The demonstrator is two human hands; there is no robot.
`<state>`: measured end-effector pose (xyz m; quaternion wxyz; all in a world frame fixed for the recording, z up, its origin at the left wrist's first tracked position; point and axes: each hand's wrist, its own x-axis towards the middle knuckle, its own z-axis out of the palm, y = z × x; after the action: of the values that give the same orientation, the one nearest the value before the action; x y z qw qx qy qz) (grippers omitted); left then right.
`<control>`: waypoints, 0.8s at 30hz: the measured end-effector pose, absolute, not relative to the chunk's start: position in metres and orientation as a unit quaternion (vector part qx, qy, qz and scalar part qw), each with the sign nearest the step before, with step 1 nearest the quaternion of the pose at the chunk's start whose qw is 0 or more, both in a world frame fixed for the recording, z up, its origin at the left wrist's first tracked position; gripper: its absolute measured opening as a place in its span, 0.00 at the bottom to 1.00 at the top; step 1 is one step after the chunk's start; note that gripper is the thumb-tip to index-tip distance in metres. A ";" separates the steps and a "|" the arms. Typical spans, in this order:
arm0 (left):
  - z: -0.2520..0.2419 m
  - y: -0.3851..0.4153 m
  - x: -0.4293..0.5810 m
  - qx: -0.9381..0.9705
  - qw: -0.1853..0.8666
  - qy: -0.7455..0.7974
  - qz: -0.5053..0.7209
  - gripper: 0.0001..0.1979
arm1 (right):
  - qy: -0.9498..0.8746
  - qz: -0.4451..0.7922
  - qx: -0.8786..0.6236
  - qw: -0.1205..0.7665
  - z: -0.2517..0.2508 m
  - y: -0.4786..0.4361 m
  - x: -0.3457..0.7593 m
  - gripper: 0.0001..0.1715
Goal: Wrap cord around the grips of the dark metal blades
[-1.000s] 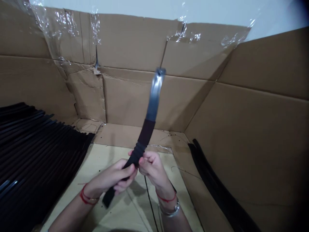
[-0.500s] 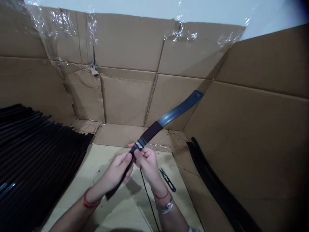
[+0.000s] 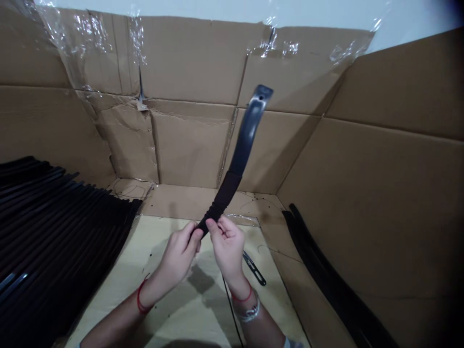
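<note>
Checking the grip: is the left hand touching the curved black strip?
Touching: the head view shows the left hand with its fingers closed on the lower end of the curved black strip.

Strap (image 3: 237,164) up over the cardboard sheet (image 3: 145,256), stacked strips (image 3: 61,217) left, thread snips (image 3: 253,268) at the sheet's right edge, more strips (image 3: 326,270) far right

No legible text, label, brand, number or sign appears in this view. The black strip (image 3: 246,137) with its ribbed dark sleeve bears no readable marking; neither do the cardboard lining (image 3: 188,63) behind it, the thread snips (image 3: 254,268) to its lower right, or the stacked black strips (image 3: 61,217) to its left.
</note>
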<state>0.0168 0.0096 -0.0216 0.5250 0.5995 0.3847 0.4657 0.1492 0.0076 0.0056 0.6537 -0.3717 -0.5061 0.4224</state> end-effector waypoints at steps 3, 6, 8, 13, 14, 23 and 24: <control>-0.021 0.006 0.018 0.583 0.638 0.334 0.377 0.25 | -0.535 0.537 -0.321 0.568 0.002 0.009 0.152 0.25; -0.021 0.002 0.021 0.592 0.629 0.322 0.388 0.23 | -0.508 0.515 -0.341 0.601 0.002 0.010 0.152 0.25; -0.022 0.001 0.024 0.595 0.561 0.347 0.459 0.21 | -0.490 0.467 -0.361 0.641 0.003 0.011 0.151 0.24; -0.020 0.007 0.017 0.594 0.673 0.252 0.361 0.30 | -0.551 0.478 -0.352 0.587 0.006 0.010 0.157 0.24; -0.019 0.009 0.014 0.602 0.655 0.266 0.372 0.30 | -0.550 0.439 -0.366 0.609 0.006 0.010 0.158 0.25; -0.026 0.010 0.025 0.525 0.731 0.263 0.349 0.30 | -0.514 0.478 -0.353 0.618 -0.002 0.015 0.149 0.20; -0.028 0.009 0.028 0.532 0.700 0.282 0.384 0.29 | -0.506 0.447 -0.367 0.639 -0.001 0.015 0.147 0.19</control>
<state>0.0277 0.0089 -0.0284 0.6997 0.5322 0.2818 0.3843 0.1475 0.0146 -0.0013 0.6394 -0.3673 -0.5064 0.4470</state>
